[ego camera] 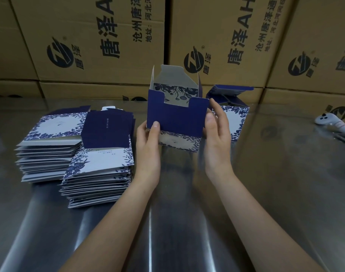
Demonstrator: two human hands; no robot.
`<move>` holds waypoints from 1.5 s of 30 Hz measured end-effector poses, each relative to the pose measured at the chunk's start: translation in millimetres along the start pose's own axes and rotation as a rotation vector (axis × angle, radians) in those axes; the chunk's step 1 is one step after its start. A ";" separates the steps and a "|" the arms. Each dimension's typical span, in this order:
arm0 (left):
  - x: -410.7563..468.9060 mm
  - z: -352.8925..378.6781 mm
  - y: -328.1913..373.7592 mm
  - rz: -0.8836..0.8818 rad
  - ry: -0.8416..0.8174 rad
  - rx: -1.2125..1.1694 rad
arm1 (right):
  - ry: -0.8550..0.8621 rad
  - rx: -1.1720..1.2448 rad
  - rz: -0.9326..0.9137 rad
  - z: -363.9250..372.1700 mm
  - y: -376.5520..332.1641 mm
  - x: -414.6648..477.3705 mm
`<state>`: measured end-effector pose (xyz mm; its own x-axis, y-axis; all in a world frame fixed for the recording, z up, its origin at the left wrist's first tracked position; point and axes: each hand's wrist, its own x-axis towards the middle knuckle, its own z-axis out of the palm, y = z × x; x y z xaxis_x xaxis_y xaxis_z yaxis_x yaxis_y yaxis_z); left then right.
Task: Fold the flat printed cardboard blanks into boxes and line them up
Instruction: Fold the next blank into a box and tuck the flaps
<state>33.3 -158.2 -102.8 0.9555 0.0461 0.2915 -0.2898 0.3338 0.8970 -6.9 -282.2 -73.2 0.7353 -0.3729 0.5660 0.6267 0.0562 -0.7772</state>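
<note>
Box (177,118), half-formed: navy outside, pale inside, blue floral print on the inner back wall. Top flaps stand open and upright. It sits at centre between your two hands; whether its base touches the table (266,173) cannot be told.

Left hand (148,146): yours grips the lower left corner of the box, thumb pressed on the navy front panel, the rest hidden behind it.

Right hand (216,132): yours lies against the right side of the box, fingers (220,114) nearly straight and curled round nothing, thumb at the front edge.

Finished box (234,118): on the table just behind your right hand, lid flap partly raised.

Flat blanks, two piles on your left: far stack (50,138), floral panel uppermost; near stack (103,163) just beside it and closer to you, navy panel uppermost.

Brown cartons (89,36): stacked behind the table, black logos and Chinese characters.

White controller (332,122): on the table at far right, well apart from the boxes
</note>
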 end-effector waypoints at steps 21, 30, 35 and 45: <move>-4.2 0.8 0.8 0.063 -0.011 0.077 | -0.082 -0.511 -0.293 -7.8 -19.4 5.0; -11.4 -4.9 13.9 0.468 -0.116 0.625 | 0.069 -0.502 -0.308 -10.9 -18.6 3.9; -13.8 -1.3 26.2 0.641 -0.110 0.801 | 0.067 -0.505 -0.364 -14.1 -11.7 4.8; -15.7 0.4 32.2 0.614 -0.057 0.852 | 0.100 -0.528 -0.353 -13.2 -13.1 3.2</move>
<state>8.9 -148.6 -78.4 0.6332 -0.0692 0.7709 -0.6884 -0.5056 0.5201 -16.2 -296.4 -64.8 0.4646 -0.3715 0.8039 0.5961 -0.5401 -0.5941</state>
